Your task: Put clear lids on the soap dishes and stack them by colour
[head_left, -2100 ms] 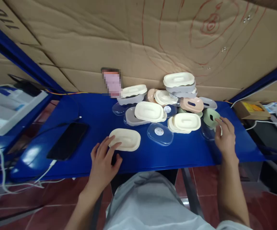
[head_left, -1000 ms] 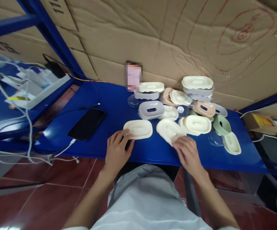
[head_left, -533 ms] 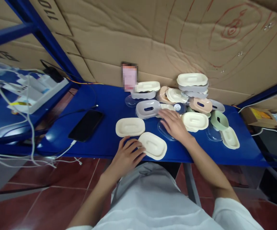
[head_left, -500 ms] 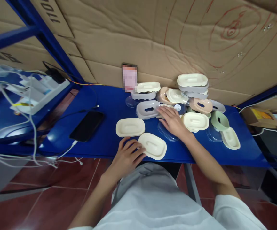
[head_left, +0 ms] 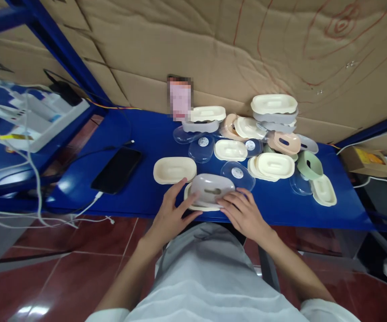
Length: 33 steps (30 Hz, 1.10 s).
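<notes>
A grey oval cover with a slot (head_left: 210, 185) lies over a cream oval tray (head_left: 208, 209) at the front edge of the blue table, hiding most of the tray. With fingers spread around the left ends of both pieces, my left hand (head_left: 171, 210) grips the tray. My right hand (head_left: 247, 214) has its fingers on the right end of the grey cover. Another cream tray (head_left: 175, 170) rests just behind my left hand. Behind my right hand is a clear oval lid (head_left: 237, 174) with a round label.
More cream, grey, peach and green pieces are piled at the back right, among them a stack (head_left: 274, 105). A black phone (head_left: 116, 170) with a cable lies on the left. Another phone (head_left: 180, 98) leans against the cardboard. Power strips (head_left: 51, 120) sit far left.
My right hand has brought the grey cover from the back of the table to the front, over the cream tray. That uncovers a clear lid and a cream piece behind.
</notes>
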Each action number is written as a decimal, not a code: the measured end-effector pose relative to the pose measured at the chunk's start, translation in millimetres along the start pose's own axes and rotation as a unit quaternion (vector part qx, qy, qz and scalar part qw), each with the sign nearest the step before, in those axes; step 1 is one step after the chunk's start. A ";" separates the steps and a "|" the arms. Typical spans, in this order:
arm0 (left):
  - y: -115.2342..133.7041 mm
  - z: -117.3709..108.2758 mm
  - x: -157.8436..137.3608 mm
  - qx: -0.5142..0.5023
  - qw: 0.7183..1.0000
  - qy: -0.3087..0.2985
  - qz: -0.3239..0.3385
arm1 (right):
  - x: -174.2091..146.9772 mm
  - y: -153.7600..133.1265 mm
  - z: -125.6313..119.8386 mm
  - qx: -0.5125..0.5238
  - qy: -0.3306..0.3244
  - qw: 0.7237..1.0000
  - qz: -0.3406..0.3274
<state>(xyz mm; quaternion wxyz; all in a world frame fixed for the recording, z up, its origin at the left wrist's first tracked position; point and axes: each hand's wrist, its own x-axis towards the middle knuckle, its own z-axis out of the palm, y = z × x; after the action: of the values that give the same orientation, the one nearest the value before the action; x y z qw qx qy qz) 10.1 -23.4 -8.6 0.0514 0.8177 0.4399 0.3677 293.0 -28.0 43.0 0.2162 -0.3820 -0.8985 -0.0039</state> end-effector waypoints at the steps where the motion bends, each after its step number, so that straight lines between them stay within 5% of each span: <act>1: -0.2 -1.4 1.2 -0.005 1.000 -0.021 0.011 | -1.4 -2.8 4.7 0.011 -0.006 1.000 0.000; 10: -3.9 -5.9 5.6 -0.046 0.995 -0.063 0.064 | -3.5 -0.9 22.5 0.009 -0.039 0.999 -0.017; 16: 1.5 -15.5 8.7 -0.095 0.993 -0.071 -0.001 | -21.1 41.1 18.2 -0.044 0.020 0.983 0.177; 21: 2.9 -17.2 8.3 -0.133 0.984 -0.111 -0.048 | -24.1 39.5 9.2 0.061 0.091 0.974 0.199; 25: 1.9 -11.9 5.6 -0.152 0.972 -0.143 -0.110 | -14.3 8.8 3.7 0.122 0.047 0.984 0.123; 28: 1.2 -9.9 5.2 -0.164 0.966 -0.149 -0.131 | -7.0 -8.3 9.7 0.082 -0.013 0.996 0.037; 33: -0.7 -10.7 5.7 -0.168 0.965 -0.153 -0.127 | -6.1 -8.8 20.6 0.025 -0.023 0.999 -0.010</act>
<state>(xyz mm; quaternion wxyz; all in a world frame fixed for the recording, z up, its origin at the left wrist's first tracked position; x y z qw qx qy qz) 4.7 -21.1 2.0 0.3013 0.7810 0.4592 0.2972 282.8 -34.8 23.3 0.2051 -0.3673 -0.9069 0.0254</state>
